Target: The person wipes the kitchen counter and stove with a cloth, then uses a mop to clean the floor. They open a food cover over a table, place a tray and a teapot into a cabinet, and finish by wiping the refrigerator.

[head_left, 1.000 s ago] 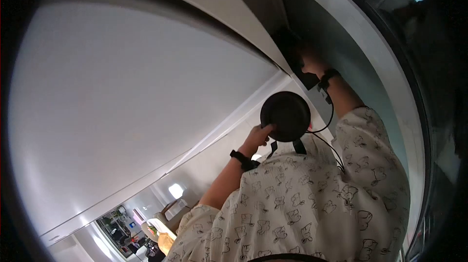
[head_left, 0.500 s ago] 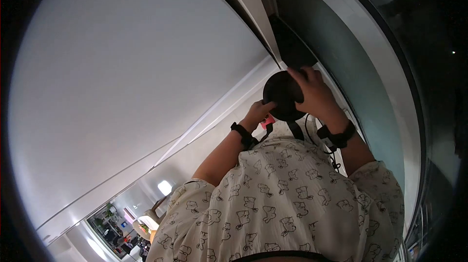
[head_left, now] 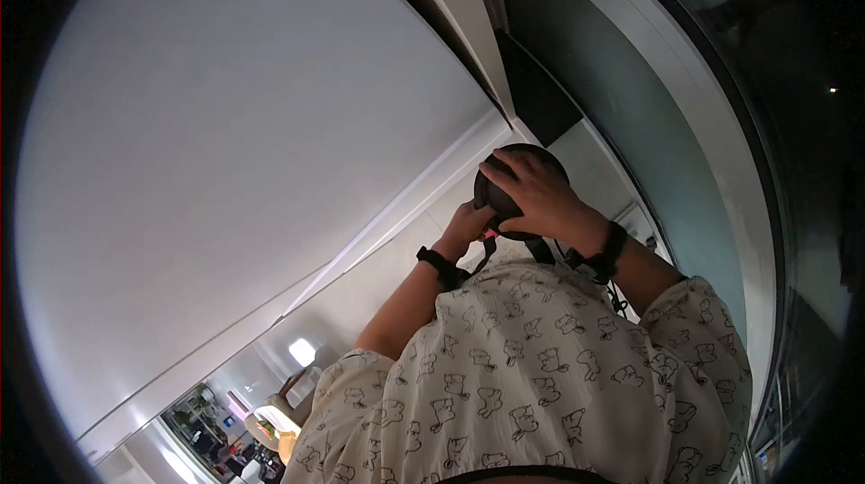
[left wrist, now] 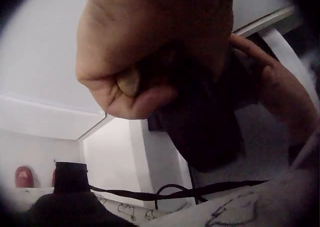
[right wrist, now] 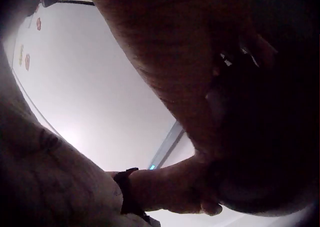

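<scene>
A black round bowl-like thing is held up in front of my chest. My left hand grips its near-left side, fingers curled under it in the left wrist view. My right hand lies across its top, fingers spread over the surface and thumb down at the lower edge, covering much of it. In the left wrist view the thing is a dark shape between both hands. The right wrist view shows its shadowed rounded side beside the left hand.
A large white panel fills the left side. To the right, a curved pale frame borders a grey-green panel, with a black flat surface in the corner. A thin cable crosses near my shirt. A red slipper lies below.
My right hand has come from the dark corner by the frame to the black bowl-like thing and now lies further across it. The left hand has kept hold, and the thing has tilted.
</scene>
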Motion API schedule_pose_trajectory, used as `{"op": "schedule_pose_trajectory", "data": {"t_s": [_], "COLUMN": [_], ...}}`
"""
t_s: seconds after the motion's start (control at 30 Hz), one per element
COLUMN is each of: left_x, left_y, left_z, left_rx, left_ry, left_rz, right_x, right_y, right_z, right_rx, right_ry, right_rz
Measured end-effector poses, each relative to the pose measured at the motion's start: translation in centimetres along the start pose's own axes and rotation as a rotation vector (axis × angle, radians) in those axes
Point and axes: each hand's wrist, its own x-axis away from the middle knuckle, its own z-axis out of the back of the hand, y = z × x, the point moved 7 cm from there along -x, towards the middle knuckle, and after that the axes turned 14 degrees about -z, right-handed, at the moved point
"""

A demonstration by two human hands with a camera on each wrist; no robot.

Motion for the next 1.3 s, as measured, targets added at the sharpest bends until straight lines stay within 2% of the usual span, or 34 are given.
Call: {"op": "schedule_pose_trajectory", "data": {"t_s": [0.1,0.17,0.23,0.3,0.33,0.4,0.5,0.53,0.57,0.63,0.67,0.73,0.77,0.8,0.83,0.87,0.93,0.97,1.0,1.1,1.17,1.23,1.27,1.3], "left_x": [0.1,0.3,0.7,1.2,1.5,1.7,1.9,2.4,2.5,2.5,2.8,2.4,3.0,3.0,3.1,2.2,2.1,2.1,2.3,2.0,2.0,2.4,2.4,2.3], "left_y": [-1.1,-1.7,-1.4,-0.2,0.5,2.0,2.2,2.2,2.0,1.3,3.1,2.5,1.7,1.5,1.4,2.2,2.6,3.1,3.1,2.1,2.3,2.5,2.9,3.1], "left_z": [0.7,0.9,1.3,1.2,1.1,0.5,0.4,0.4,0.4,0.2,-0.1,0.2,0.5,0.5,0.5,0.4,0.3,0.2,0.2,0.4,0.4,0.3,0.3,0.4], "left_rx": [0.031,0.085,0.107,0.134,0.094,0.048,0.042,-0.028,-0.034,0.112,0.067,0.086,0.108,0.116,0.119,0.127,0.135,0.11,0.083,0.139,0.177,0.212,0.196,0.179], "left_ry": [0.025,0.045,0.092,0.066,0.089,0.154,0.11,0.067,0.071,0.153,0.143,0.151,0.156,0.168,0.174,0.182,0.19,0.196,0.202,0.193,0.235,0.28,0.286,0.291], "left_rz": [0.023,0.039,-0.007,-0.01,-0.002,0.036,0.026,-0.084,-0.082,0.006,-0.008,0.011,0.034,0.022,0.024,0.027,0.03,0.032,0.033,0.04,0.038,0.032,0.024,0.017], "right_x": [-0.4,-0.6,-0.8,-1.2,-1.5,-1.5,-4.7,-5.6,-6.6,-6.3,-6.5,-7.1,-7.0,-7.3,-7.5,-8.2,-8.5,-8.6,-9.2,-9.8,-9.5,-8.2,-7.8,-7.9], "right_y": [0.8,5.7,13.2,20.9,23.2,27.4,30.9,31.0,29.9,29.4,28.7,27.3,28.1,30.2,30.0,30.6,29.9,31.1,32.0,33.6,32.6,29.5,31.1,32.6], "right_z": [2.6,4.9,3.2,-1.9,-3.4,-9.6,-13.2,-13.9,-13.1,-10.9,-10.1,-8.9,-10.2,-12.7,-13.0,-12.2,-11.3,-13.2,-14.1,-14.6,-13.1,-11.5,-13.5,-13.6], "right_rx": [-0.17,-0.658,-0.915,-1.243,-1.245,-1.571,-1.719,-1.734,-1.741,-1.587,-1.589,-1.723,-1.722,-1.705,-1.686,-1.684,-1.822,-1.822,-1.718,-1.553,-1.5,-1.836,-1.837,-1.326], "right_ry": [0.107,0.199,0.357,0.295,0.297,0.05,0.085,0.236,0.231,0.378,0.378,0.377,0.373,0.271,0.168,0.162,0.218,0.215,0.31,0.419,0.437,0.274,0.272,0.302], "right_rz": [0.097,-0.186,-0.459,-0.731,-0.727,-1.153,-1.158,-1.172,-1.17,-1.42,-1.416,-1.262,-1.259,-1.264,-1.266,-1.265,-1.116,-1.117,-0.934,-0.708,-0.663,-0.927,-0.927,-0.733]}}
